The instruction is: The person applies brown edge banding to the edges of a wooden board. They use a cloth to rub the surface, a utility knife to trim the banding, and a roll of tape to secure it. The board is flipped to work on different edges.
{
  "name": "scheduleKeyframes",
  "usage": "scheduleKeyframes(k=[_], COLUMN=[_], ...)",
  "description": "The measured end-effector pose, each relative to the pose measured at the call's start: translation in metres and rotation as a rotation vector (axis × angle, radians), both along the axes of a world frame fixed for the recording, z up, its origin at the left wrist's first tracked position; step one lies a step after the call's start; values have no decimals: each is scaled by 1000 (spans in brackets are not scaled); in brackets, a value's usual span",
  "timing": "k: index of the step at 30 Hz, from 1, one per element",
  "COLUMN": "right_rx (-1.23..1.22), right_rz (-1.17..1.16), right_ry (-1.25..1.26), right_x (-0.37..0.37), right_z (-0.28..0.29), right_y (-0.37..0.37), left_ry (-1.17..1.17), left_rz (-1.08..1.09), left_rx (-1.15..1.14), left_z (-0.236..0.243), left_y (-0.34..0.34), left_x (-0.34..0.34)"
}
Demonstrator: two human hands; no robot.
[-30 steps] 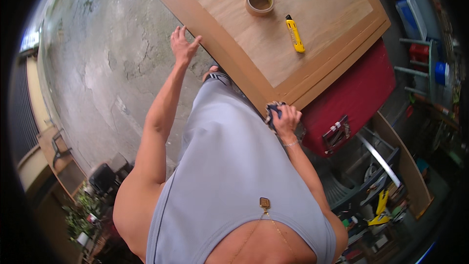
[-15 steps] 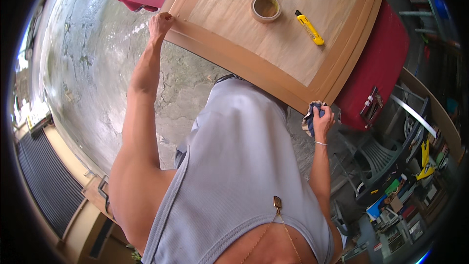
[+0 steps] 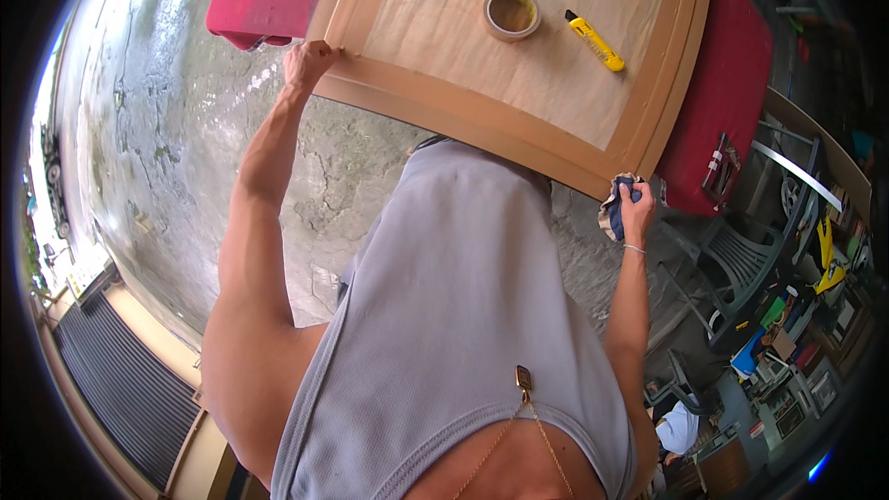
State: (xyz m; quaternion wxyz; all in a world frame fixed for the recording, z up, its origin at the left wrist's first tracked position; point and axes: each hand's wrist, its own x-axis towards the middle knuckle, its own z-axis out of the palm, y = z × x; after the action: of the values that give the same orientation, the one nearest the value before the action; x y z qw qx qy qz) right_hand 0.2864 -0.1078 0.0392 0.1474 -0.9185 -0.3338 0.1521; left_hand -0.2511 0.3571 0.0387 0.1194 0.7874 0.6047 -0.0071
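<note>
A wooden panel [image 3: 444, 46] with a smooth brown border [image 3: 482, 113] lies in front of me, its near edge close to my body. At its near left corner my left hand [image 3: 310, 65] is closed, fingers pressed together; whatever they pinch, if anything, is hidden. My right hand [image 3: 637, 207] grips a crumpled dark blue and beige cloth [image 3: 615, 209] at the near right corner, the cloth against or just beside the edge. On the panel rest a roll of brown tape [image 3: 511, 15] and a yellow utility knife [image 3: 597, 43], both apart from my hands.
Red surfaces [image 3: 718, 83] show beyond the panel's left and right sides, the right one with small tools [image 3: 720, 171] on it. A dark plastic chair [image 3: 736, 255] and cluttered shop goods [image 3: 787, 333] stand to the right. Worn concrete floor [image 3: 185, 157] lies left.
The view has turned a little, so the panel and background appear rotated. My left hand sits slightly lower and further right, my right hand slightly higher and further right, still holding the cloth.
</note>
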Motion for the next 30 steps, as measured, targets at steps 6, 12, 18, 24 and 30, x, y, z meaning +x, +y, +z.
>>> scheduleKeyframes(k=[6,12,18,24,30], right_rx=[-50,-2,54,54,49], right_rz=[-58,-81,-92,-100,-116], right_ry=[8,21,41,34,49], right_x=[-1,0,-4,-4,-1], right_z=[2,-7,-4,-5,-10], right_y=[2,-2,0,-1,-1], left_ry=[-20,-195,-182,-179,-205], left_rz=[12,-176,-210,-191,-203], left_rx=[57,156,130,74,68], left_z=[3,0,5,4,-1], left_y=[-5,-25,-33,-31,-37], left_x=[5,-8,-7,-7,0])
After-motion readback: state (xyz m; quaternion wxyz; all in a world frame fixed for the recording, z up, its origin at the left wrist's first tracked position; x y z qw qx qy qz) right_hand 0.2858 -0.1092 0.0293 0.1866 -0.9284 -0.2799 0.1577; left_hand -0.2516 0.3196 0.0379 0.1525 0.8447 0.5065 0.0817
